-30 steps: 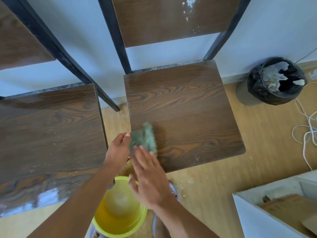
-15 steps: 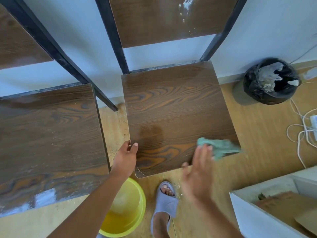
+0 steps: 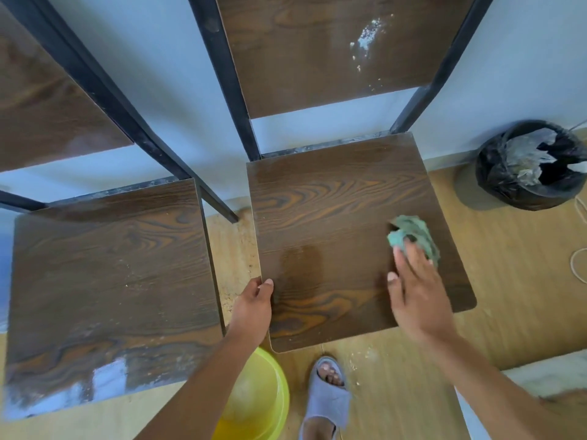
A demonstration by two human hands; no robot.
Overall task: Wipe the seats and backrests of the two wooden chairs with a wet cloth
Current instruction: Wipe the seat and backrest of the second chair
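Two dark wooden chairs with black metal frames stand side by side against a pale wall. My right hand (image 3: pixel 416 290) presses a crumpled green cloth (image 3: pixel 413 238) flat on the right part of the right chair's seat (image 3: pixel 330 211). A wet streak shows on that seat near its left front. My left hand (image 3: pixel 254 308) grips the seat's left edge. White smears mark the right chair's backrest (image 3: pixel 317 49). The left chair's seat (image 3: pixel 108 274) carries dust and crumbs; its backrest (image 3: pixel 41 100) is at top left.
A yellow bucket (image 3: pixel 257 398) with water sits on the wooden floor below the right chair, beside my foot in a grey slipper (image 3: pixel 327 398). A black-lined bin (image 3: pixel 530 163) stands at right, white cord (image 3: pixel 579 265) beyond it. A white box corner (image 3: pixel 540 376) is at lower right.
My right hand swept the cloth from the seat's left front across to its right side, leaving a wet patch. My left hand moved onto the seat's left edge.
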